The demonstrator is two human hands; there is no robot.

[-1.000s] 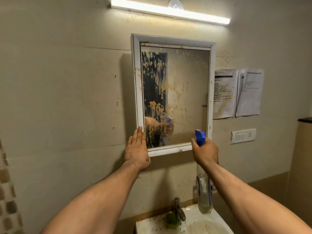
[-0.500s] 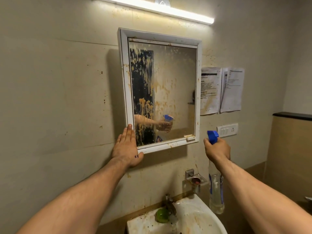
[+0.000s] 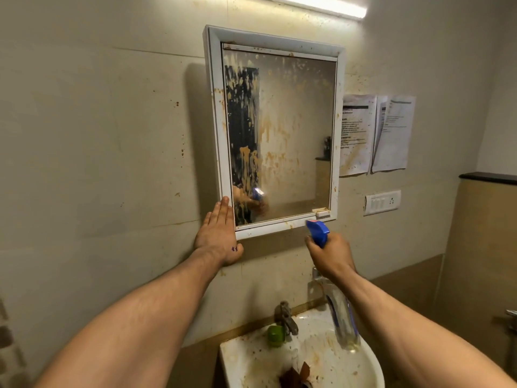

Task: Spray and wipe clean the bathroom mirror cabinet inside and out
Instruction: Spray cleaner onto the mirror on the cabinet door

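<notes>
1 mirror cabinet [image 3: 291, 130], centre-top of frame, glass streaked w/ orange-brown stains. 1 spray bottle [image 3: 343, 323], lower right of centre; its blue head sits just below cabinet's lower-right corner, nozzle twd cabinet. Right grip [image 3: 331, 256] clamped round bottle neck. Left grip [image 3: 219, 236] flat, fingers straight, against cabinet's lower-left corner. 2 paper sheets [image 3: 355, 135] right of cabinet; 1 sink [image 3: 246, 357] bottom centre.

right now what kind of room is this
Most likely a small bathroom: a wall-hung mirror cabinet sits above a stained washbasin with a tap.
</notes>
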